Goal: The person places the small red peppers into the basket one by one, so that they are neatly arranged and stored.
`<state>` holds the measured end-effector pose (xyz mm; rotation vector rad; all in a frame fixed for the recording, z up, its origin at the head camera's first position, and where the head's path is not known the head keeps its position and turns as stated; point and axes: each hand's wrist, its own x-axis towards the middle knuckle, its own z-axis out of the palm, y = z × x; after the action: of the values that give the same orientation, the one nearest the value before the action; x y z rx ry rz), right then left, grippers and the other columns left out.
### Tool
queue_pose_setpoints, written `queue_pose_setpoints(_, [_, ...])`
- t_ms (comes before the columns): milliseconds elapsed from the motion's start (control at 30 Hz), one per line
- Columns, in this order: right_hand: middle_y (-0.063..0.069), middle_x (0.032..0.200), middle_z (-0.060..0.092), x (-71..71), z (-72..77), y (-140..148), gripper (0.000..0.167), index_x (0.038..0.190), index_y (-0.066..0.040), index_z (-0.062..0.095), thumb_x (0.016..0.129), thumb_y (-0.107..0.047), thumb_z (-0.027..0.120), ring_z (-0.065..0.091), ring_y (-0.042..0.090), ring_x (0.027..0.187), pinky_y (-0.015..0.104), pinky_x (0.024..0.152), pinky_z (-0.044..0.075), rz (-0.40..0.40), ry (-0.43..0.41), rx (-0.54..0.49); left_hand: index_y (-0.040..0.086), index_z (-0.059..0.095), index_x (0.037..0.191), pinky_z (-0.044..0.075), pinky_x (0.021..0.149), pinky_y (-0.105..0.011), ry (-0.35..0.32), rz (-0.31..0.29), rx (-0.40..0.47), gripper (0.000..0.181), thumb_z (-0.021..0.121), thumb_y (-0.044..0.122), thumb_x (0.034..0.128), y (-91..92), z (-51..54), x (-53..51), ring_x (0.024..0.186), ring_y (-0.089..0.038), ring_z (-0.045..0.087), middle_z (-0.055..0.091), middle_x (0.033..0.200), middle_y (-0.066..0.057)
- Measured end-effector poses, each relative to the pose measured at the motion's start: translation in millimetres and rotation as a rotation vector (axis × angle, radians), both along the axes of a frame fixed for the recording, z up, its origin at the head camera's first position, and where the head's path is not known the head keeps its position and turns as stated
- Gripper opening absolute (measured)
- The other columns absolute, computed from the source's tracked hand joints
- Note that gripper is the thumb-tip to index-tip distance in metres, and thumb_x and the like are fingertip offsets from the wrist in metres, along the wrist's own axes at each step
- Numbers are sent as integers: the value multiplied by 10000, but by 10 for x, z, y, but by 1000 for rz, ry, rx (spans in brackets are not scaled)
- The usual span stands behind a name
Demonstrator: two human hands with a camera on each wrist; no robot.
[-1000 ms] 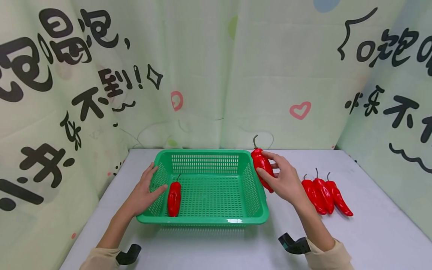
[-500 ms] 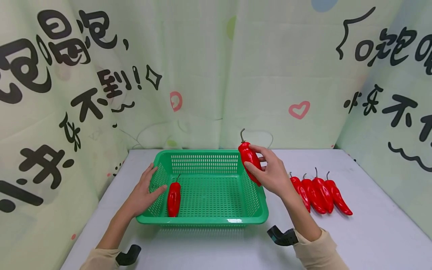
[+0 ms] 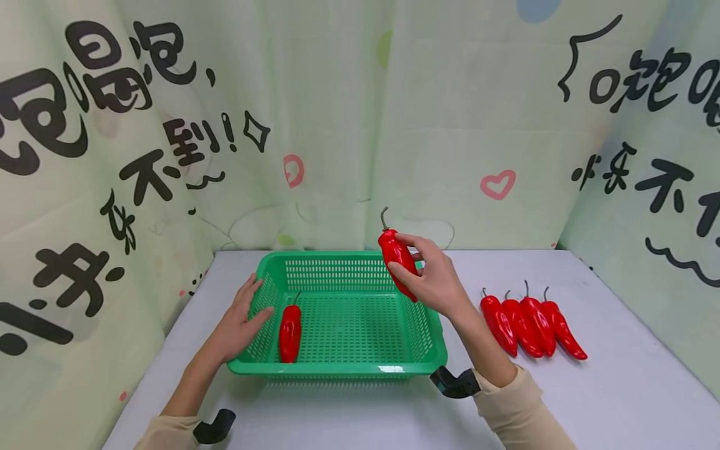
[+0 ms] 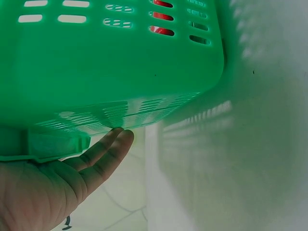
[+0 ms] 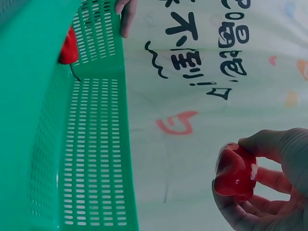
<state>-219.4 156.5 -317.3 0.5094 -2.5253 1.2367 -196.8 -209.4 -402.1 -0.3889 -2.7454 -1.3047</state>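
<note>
In the head view my right hand (image 3: 430,275) holds a red chili pepper (image 3: 397,256) above the right part of a green plastic basket (image 3: 349,369). The pepper tilts with its stem up. In the right wrist view, the thumb and fingers pinch the pepper (image 5: 236,173) from both sides, and its blunt end faces the camera. My left hand (image 3: 239,325) rests at the basket's left rim, thumb over the inner side. Its straight fingers (image 4: 108,156) lie along the outside wall in the left wrist view. Another red pepper (image 3: 290,333) lies inside the basket at the left.
Several red peppers (image 3: 534,325) lie side by side on the white table (image 3: 613,387), right of the basket. Behind and beside the table hangs a pale green curtain (image 3: 337,125) with black lettering. Black wrist cameras (image 3: 454,382) sit at both sleeves.
My right hand has carried its pepper left and slightly up, from beside the basket's right rim to above its right part. The left hand stays at the rim, its thumb slightly drawn back.
</note>
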Motion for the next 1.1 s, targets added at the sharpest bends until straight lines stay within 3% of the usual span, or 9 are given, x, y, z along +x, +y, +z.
queue_pose_setpoints(633, [149,1411,555,-118,152,-453,619,1466,-63,511,909,-158,765,604,355,1149,418,736,630,107,-33,9,-36,187,1601,226,1138,-740,-4,4,0,724,545,270,1052,13,-3,5,1527,-502,125,62,1691,-242])
queue_pose_setpoints(1100, [143,1359,592,-206,128,-748,544,1435,-41,536,943,-178,725,624,332,1086,358,721,616,152,-123,41,-42,195,1597,233,1137,-739,1,3,-6,729,552,278,1048,7,0,1,1523,-508,131,63,1692,-241])
